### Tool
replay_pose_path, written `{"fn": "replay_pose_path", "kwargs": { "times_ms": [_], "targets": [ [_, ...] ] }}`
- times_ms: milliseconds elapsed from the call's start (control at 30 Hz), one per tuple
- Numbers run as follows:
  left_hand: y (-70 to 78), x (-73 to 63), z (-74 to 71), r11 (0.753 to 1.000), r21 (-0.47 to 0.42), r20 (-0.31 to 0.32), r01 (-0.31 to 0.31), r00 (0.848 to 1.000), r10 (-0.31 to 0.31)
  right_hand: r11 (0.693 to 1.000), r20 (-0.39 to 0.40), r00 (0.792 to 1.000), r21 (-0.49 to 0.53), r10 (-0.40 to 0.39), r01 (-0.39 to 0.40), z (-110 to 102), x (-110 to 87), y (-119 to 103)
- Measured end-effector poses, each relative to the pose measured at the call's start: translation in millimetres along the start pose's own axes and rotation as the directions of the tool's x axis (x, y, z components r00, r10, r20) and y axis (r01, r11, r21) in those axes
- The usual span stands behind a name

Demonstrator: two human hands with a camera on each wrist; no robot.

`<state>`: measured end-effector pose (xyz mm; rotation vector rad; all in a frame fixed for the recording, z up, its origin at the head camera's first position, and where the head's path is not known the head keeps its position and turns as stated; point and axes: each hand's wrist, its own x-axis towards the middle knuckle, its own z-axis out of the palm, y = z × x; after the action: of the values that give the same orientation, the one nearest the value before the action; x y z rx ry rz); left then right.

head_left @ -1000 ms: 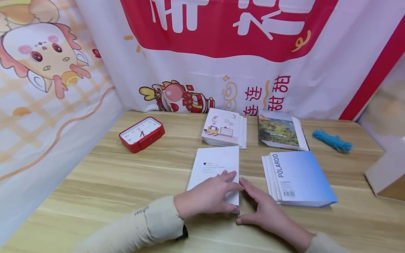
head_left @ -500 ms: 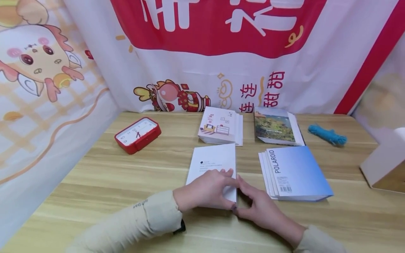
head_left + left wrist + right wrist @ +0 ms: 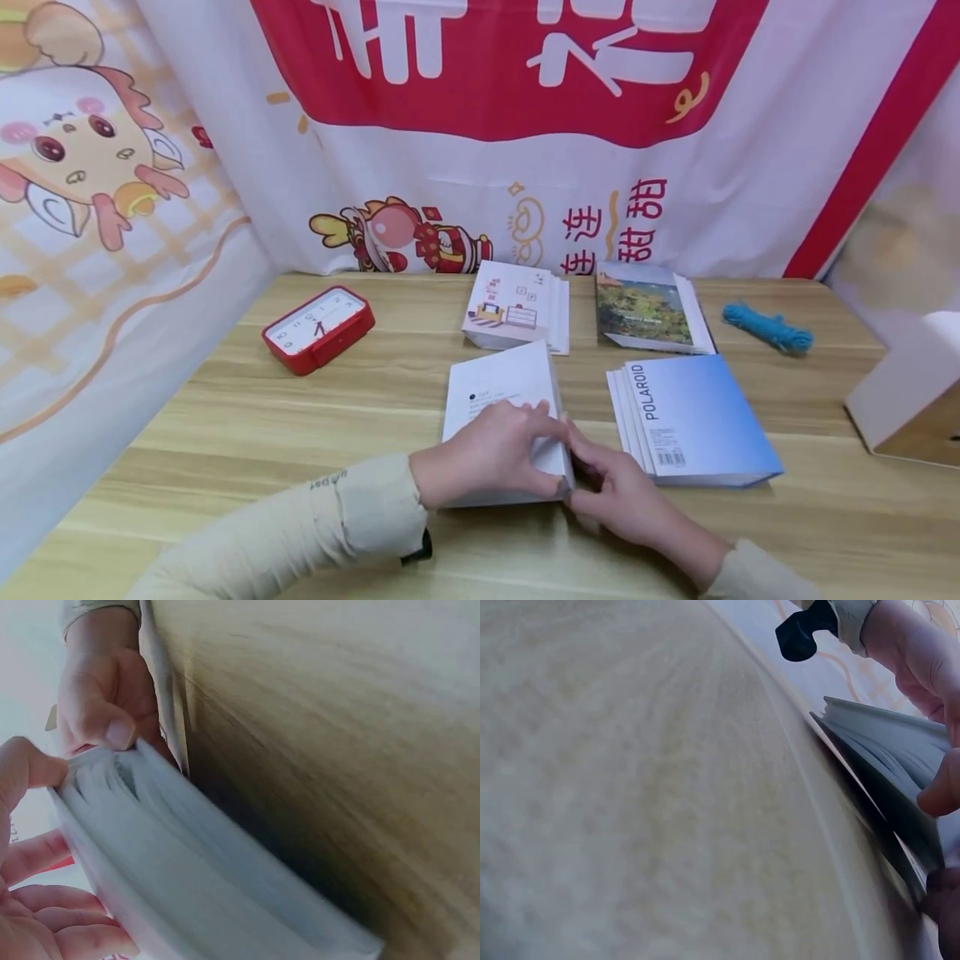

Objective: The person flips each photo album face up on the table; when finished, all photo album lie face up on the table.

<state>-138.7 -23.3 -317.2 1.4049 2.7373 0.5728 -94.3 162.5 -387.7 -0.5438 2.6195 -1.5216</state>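
Both hands grasp a white book (image 3: pixel 504 375), the left hand (image 3: pixel 491 450) lying across its cover with the thumb at the near right corner, the right hand (image 3: pixel 626 500) holding the right-hand edge from the other side. The book sits on the wood-grain table (image 3: pixel 262 467), in front of the person, its right-hand edge tilted up. Its pale cover carries a black dot and a few lines of small print, partly covered by the left hand; the left wrist view shows a thick block of white pages between two covers, the leaves parting slightly near the held corner. The left forearm comes in from the lower left, and its fingers spread over the cover. The right forearm slants in from the lower right, index finger and thumb meeting the book's edge close to the left hand's fingertips. Just beside the right hand lies a blue POLAROID book (image 3: pixel 705 425) over white layers. Behind the white book is an illustrated book (image 3: pixel 510 304), and right of that a landscape-covered book (image 3: pixel 648 308). Farther out are a red clock (image 3: pixel 318 325) at left, a bundle of blue yarn (image 3: pixel 767 329) and a white box (image 3: pixel 903 396) at right, with a printed red-and-white curtain (image 3: pixel 495 154) behind.
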Motion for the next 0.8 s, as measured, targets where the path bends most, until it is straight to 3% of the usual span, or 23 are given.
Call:
{"fn": "replay_pose_path", "kwargs": {
  "times_ms": [167, 333, 533, 667, 800],
  "targets": [
    [0.7, -1.6, -3.5, 1.000, -0.025, -0.040, 0.001, 0.999, -0.002, 0.991, 0.045, 0.999, 0.131, 0.006, -0.012, -2, 2.0, -3],
    [-0.3, -7.7, -7.8, 0.992, -0.127, -0.109, -0.009, 0.994, -0.005, 0.982, -0.010, 1.000, 0.187, -0.023, 0.024, -2, 1.7, -9],
    [-3.7, -15.9, -8.3, 0.945, -0.327, -0.205, 0.003, 0.976, -0.074, 0.961, -0.113, 0.976, 0.186, -0.188, 0.206, -3, 4.1, -14],
    [-4.1, -19.7, -7.8, 0.912, -0.410, -0.253, -0.005, 0.961, -0.109, 0.965, -0.121, 0.972, 0.143, -0.202, 0.219, -7, 5.8, -19],
    [-4.4, -23.8, -4.5, 0.856, -0.518, -0.290, -0.006, 0.942, -0.169, 0.971, -0.143, 0.966, 0.081, -0.213, 0.226, -11, 7.5, -26]
  ]
}}
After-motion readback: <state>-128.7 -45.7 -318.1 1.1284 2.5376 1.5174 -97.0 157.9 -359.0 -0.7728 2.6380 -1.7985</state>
